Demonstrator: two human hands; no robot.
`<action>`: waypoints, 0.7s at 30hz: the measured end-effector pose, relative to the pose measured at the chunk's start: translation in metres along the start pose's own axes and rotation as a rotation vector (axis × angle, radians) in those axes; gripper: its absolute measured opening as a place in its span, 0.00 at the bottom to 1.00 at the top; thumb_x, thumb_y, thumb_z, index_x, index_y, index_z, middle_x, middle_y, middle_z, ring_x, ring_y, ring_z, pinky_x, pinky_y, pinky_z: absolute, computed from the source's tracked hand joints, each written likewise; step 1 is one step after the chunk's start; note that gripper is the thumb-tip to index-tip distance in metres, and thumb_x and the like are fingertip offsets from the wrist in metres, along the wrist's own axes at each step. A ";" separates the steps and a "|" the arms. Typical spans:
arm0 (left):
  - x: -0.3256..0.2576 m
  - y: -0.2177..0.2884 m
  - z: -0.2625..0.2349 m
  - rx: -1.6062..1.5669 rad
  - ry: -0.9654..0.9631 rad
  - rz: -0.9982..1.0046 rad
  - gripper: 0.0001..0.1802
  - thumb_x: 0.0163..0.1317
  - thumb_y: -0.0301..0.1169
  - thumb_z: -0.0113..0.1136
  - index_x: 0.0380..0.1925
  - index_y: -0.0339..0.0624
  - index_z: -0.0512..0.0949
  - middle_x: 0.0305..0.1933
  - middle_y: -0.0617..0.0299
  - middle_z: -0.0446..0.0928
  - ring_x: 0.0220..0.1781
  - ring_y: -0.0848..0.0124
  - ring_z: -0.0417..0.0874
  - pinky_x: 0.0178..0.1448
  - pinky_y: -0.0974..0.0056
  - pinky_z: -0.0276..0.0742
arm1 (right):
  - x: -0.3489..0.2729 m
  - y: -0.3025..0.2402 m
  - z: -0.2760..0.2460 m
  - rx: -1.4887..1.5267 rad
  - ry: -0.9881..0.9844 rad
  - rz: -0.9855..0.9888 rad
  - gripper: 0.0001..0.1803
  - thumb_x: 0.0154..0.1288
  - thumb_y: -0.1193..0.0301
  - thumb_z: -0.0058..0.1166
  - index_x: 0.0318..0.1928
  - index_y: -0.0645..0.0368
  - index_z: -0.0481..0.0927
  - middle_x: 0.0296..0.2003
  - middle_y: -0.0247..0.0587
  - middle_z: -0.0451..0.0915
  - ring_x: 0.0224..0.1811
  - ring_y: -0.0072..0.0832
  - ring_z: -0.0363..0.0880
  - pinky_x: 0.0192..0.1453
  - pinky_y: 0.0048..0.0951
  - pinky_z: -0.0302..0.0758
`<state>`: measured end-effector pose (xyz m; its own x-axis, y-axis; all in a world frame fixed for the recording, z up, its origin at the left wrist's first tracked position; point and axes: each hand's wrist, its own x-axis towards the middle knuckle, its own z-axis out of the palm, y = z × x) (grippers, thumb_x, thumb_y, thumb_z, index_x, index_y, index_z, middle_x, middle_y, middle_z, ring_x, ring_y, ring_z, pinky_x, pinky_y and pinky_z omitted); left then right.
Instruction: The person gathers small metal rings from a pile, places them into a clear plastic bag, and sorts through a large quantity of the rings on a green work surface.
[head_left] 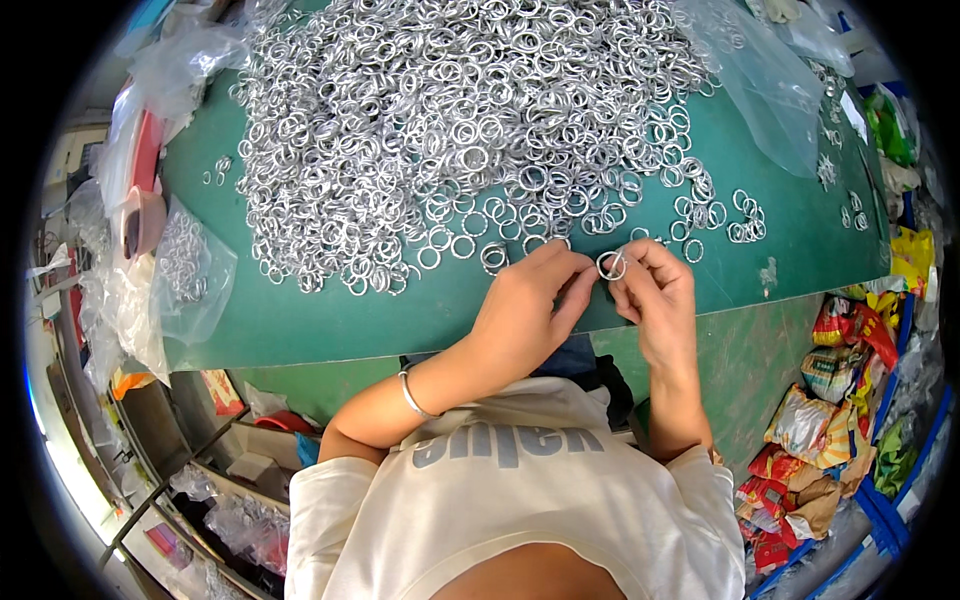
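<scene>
A silvery metal ring (611, 265) is pinched in the fingertips of my right hand (658, 298), just over the near part of the table. My left hand (532, 305) comes in from the other side, its thumb and forefinger pressed together against the ring's left edge. Whatever those left fingertips may hold is hidden. Just beyond my hands spreads a large heap of similar silvery rings (470, 130), some looking ribbed or twisted. Loose rings (692, 250) lie right of my fingers, and a few more by my left fingertips.
The green tabletop (300, 335) ends just before my body. At its left lie a clear bag of small rings (185, 265) and a pink container (143, 220). Clear plastic sheeting (765, 95) covers the far right. Colourful packages (810, 425) are piled beside the table, lower right.
</scene>
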<state>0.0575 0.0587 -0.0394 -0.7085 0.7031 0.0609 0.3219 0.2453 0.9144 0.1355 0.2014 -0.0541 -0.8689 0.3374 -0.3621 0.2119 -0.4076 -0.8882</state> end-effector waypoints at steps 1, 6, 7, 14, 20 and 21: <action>0.001 0.000 -0.001 -0.071 -0.010 -0.046 0.08 0.56 0.23 0.58 0.36 0.35 0.74 0.24 0.56 0.71 0.19 0.67 0.72 0.24 0.65 0.67 | -0.001 -0.001 0.000 0.032 -0.003 0.019 0.08 0.65 0.73 0.49 0.29 0.63 0.75 0.15 0.26 0.66 0.13 0.09 0.56 0.15 0.15 0.45; 0.003 0.009 -0.005 -0.335 -0.018 -0.224 0.07 0.57 0.22 0.57 0.36 0.35 0.75 0.22 0.63 0.71 0.20 0.79 0.67 0.24 0.72 0.61 | -0.002 -0.004 0.006 0.110 0.017 0.041 0.09 0.66 0.72 0.49 0.28 0.62 0.73 0.14 0.26 0.66 0.13 0.08 0.55 0.15 0.14 0.46; 0.004 0.009 -0.007 -0.382 -0.068 -0.259 0.07 0.57 0.22 0.58 0.37 0.36 0.75 0.23 0.67 0.71 0.22 0.82 0.65 0.25 0.75 0.60 | -0.003 -0.005 0.008 0.119 0.022 0.057 0.09 0.66 0.72 0.49 0.28 0.62 0.73 0.14 0.26 0.66 0.13 0.09 0.55 0.15 0.14 0.46; 0.003 0.003 -0.006 -0.353 -0.081 -0.324 0.07 0.55 0.24 0.62 0.34 0.37 0.77 0.24 0.74 0.69 0.24 0.88 0.61 0.25 0.78 0.56 | -0.008 0.002 0.010 0.065 0.035 -0.039 0.08 0.66 0.72 0.51 0.30 0.62 0.74 0.15 0.27 0.67 0.14 0.09 0.57 0.16 0.14 0.48; 0.003 -0.003 -0.009 -0.452 -0.166 -0.362 0.05 0.57 0.25 0.61 0.32 0.37 0.77 0.26 0.73 0.72 0.24 0.88 0.61 0.24 0.79 0.55 | -0.012 0.003 0.021 0.169 0.107 -0.091 0.06 0.66 0.72 0.50 0.35 0.63 0.73 0.18 0.28 0.69 0.15 0.10 0.60 0.16 0.14 0.51; 0.004 -0.003 -0.011 -0.516 -0.179 -0.415 0.04 0.58 0.26 0.60 0.31 0.37 0.77 0.25 0.72 0.72 0.24 0.88 0.62 0.24 0.78 0.56 | -0.012 0.003 0.021 0.216 0.104 -0.074 0.06 0.67 0.72 0.49 0.36 0.62 0.73 0.19 0.29 0.69 0.16 0.11 0.61 0.16 0.14 0.51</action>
<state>0.0470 0.0531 -0.0370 -0.5794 0.7300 -0.3624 -0.3260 0.2000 0.9240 0.1370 0.1786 -0.0464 -0.8253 0.4544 -0.3352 0.0385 -0.5469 -0.8363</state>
